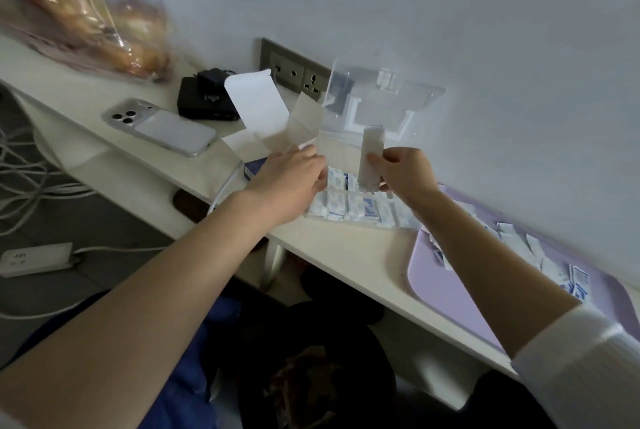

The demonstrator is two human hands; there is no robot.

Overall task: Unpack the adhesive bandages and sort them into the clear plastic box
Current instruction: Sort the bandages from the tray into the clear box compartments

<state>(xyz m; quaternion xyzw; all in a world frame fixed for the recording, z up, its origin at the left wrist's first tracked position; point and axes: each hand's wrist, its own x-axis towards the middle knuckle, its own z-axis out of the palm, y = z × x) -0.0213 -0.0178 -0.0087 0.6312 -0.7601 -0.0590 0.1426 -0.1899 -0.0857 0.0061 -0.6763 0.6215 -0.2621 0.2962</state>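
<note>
Our left hand (291, 179) grips the opened bandage carton (263, 116), flaps raised, just left of the clear plastic box (363, 223). Our right hand (405, 168) pinches a stack of wrapped bandages (370, 158) upright above the box, whose compartments hold rows of bandages (349, 203). Loose bandages (512, 241) lie on the purple mat (450, 283) on the tabletop (346, 255).

— What do you have on the box?
— I see the clear plastic box (388, 96), lid raised upright, with white-and-blue wrapped bandages (360, 206) standing in rows inside.
— And the rest?
— A white bandage stack (370, 158) is upright above it. The white cardboard carton (263, 116) is just left, flaps open. Loose bandages (512, 241) lie to the right.
</note>
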